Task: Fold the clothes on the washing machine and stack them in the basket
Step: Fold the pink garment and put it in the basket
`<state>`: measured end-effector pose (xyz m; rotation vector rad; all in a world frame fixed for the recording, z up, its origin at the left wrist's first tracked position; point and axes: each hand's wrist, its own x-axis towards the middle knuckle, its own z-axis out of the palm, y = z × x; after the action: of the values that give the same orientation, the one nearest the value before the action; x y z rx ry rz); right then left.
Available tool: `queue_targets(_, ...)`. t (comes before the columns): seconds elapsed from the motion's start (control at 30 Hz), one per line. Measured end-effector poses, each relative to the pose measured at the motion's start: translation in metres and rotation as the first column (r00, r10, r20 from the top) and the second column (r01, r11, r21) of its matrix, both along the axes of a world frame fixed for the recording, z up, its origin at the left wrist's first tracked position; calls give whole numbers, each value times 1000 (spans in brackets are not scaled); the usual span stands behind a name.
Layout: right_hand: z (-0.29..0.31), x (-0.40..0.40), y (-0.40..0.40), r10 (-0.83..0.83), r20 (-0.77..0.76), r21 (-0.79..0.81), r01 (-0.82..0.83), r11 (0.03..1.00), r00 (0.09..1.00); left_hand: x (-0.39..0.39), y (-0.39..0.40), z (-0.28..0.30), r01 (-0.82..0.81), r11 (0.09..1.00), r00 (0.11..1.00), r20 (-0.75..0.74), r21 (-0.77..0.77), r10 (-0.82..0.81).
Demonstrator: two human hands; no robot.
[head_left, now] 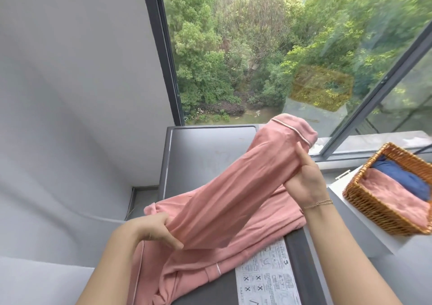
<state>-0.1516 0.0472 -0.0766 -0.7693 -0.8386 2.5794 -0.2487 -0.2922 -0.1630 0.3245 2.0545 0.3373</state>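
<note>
**A:** Where is the garment just now?

**B:** The pink pyjama garment [233, 199] lies partly on the washing machine lid [205, 152], its lower part draped toward the near edge over the printed instruction label [266, 279]. One long tube of it, a sleeve or a leg, is lifted off the lid and stretched between both hands.

**A:** And the fingers?

**B:** The left hand [154, 228] has fingers and thumb curled round the near end of the tube. The right hand [306, 178] grips it further up, thumb pressed against the cloth, near the white-piped cuff [294, 129].

**A:** How will it handle?

**B:** Soft, light and limp, I judge; it sags wherever unsupported. It looks fleecy, so unlikely to slip. Best held at seams or cuff, and flattened on the lid before folding.

**A:** Then?

**B:** To the wicker basket [364, 201] at the right, where a pink piece [392, 197] and a blue piece [402, 176] lie already.
</note>
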Motion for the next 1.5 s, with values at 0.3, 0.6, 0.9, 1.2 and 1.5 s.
queue_targets(0.3, -126, -1, 65, -90, 188, -170, 123, 978, 978, -18, 24, -17, -147, 967, 948, -249, 210, 198)
queue_targets(0.6, -138, -15, 68, -307, 275, 295, 224, 929, 911, -20, 23, -29, -157, 979, 895, -402, 130, 196)
queue_targets(0.9, -117, -10, 26, -620, 420, 903, -236, 359, 663, 21, 61, -17, -32, 991, 440, -889, 126, 128)
queue_targets(1.2, -156, -2, 10, -140, 682, 524, -614, -591, 717, 80, 96, -70, 58, 998, 656, -755, 18, -24)
queue_targets(1.5, -149, -11, 78, -136, 847, 496, -856, -144, 514, 78, 78, -66, -85, 995, 650, -755, 44, 89)
